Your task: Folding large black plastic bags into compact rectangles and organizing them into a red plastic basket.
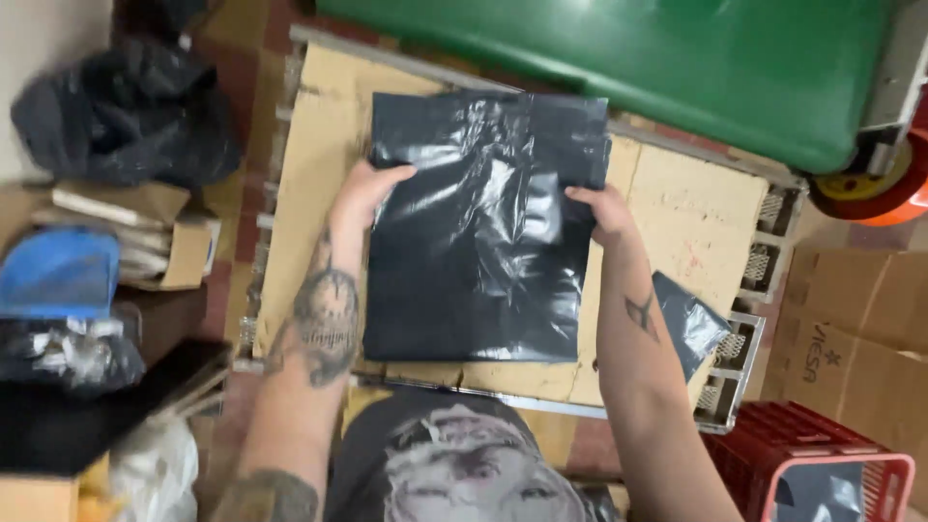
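A flat, shiny black plastic bag [478, 242] lies on a sheet of brown cardboard [309, 174] laid over a metal frame. My left hand [367, 193] rests on the bag's left edge, fingers curled onto the plastic. At the bag's right edge, my right hand [599, 215] pinches the plastic between thumb and fingers. Both forearms reach in from below. A second folded black bag [688, 324] sits under my right forearm at the cardboard's lower right.
A green wheeled bin [677, 68] stands behind the cardboard, with an orange wheel [875, 188] at right. A red plastic crate [822, 464] and cardboard boxes [870, 338] sit at right. Stuffed black bags [126, 111], boxes and a blue item [58, 271] crowd the left.
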